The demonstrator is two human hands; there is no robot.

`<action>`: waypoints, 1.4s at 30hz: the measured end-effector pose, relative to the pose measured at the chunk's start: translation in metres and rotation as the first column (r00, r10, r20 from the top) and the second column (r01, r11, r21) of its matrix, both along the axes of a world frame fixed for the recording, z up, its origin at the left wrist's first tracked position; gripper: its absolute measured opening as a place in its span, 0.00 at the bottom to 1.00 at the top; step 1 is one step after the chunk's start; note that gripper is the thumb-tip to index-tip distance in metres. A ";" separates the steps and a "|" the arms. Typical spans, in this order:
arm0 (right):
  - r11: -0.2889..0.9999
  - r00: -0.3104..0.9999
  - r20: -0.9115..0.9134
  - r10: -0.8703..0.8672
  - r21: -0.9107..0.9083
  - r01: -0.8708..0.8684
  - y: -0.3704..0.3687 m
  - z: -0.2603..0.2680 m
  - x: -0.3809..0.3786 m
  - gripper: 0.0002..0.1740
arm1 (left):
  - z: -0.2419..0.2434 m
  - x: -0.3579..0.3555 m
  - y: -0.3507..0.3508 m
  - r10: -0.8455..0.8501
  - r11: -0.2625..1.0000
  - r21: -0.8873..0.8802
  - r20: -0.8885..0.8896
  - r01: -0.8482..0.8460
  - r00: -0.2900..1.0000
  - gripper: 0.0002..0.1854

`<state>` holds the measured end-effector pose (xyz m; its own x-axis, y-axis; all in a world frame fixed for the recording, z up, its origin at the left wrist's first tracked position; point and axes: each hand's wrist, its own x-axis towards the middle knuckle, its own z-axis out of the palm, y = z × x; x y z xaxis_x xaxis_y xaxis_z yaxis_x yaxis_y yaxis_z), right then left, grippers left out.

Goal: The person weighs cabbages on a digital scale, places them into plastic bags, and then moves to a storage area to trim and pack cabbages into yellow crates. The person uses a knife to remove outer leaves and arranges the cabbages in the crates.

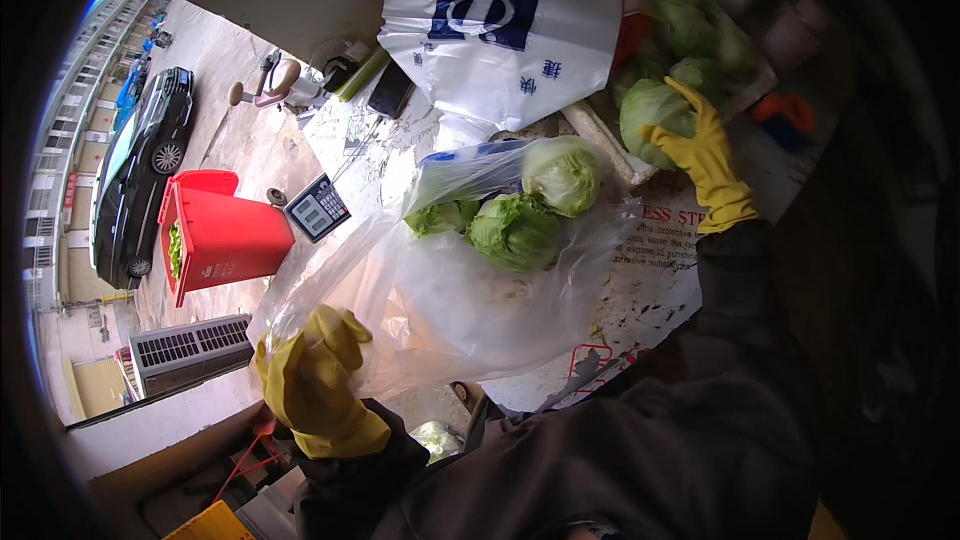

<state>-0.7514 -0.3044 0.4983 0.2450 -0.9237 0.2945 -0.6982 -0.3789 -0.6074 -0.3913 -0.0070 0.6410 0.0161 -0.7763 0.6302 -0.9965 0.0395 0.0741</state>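
My left hand (319,382), in a yellow rubber glove, grips the edge of a clear plastic bag (450,322) at the lower left. The bag spreads across the table around several heads of lettuce, among them a leafy green one (514,232) and a paler, rounder one (562,176). At the upper right my right hand (701,157), also gloved in yellow, has its thumb and fingers around another lettuce head (652,120). That head sits at the near edge of a foam box (600,135) holding more lettuce (686,19).
A white printed plastic bag (502,82) lies beyond the clear one. A scale's display and keypad unit (319,206) stands at the table's left edge, with a dark phone (391,90) farther up. Outside are a red wheeled bin (232,232) with greens and a black car (142,165).
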 end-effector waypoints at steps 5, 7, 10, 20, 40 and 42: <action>0.859 0.578 0.810 0.095 0.227 -0.458 0.049 0.028 0.002 0.46 | 0.015 -0.009 -0.017 -0.058 0.998 0.018 0.222 0.056 0.973 0.14; 0.629 0.339 0.941 0.013 0.256 -0.734 0.076 0.044 0.029 0.48 | 0.025 -0.016 -0.020 -0.053 0.998 0.054 0.189 0.043 0.981 0.23; 0.406 0.228 0.968 -0.107 0.251 -0.879 0.128 0.049 0.098 0.50 | 0.046 -0.025 -0.019 -0.233 0.965 0.042 -0.318 0.259 0.919 0.31; -0.001 0.401 0.745 0.533 0.475 -0.880 0.180 -0.022 0.102 0.36 | 0.044 -0.019 -0.080 -0.041 0.988 0.019 -0.926 0.154 0.376 0.21; 0.781 0.873 -0.150 -0.464 0.397 0.483 -0.113 -0.030 -0.022 0.58 | 0.063 -0.075 -0.032 0.116 0.914 0.027 -0.974 0.404 -0.196 0.46; 0.814 0.854 -0.010 -0.521 0.295 0.500 -0.108 -0.033 -0.033 0.55 | 0.067 -0.080 -0.025 0.158 0.915 0.015 -0.932 0.403 -0.325 0.48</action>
<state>-0.7845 -0.4125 0.4658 -0.2959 -0.9552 0.0061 -0.6972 0.2115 -0.6849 -0.4717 -0.0321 0.7085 0.2207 -0.9417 -0.2540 0.4028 -0.1492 0.9031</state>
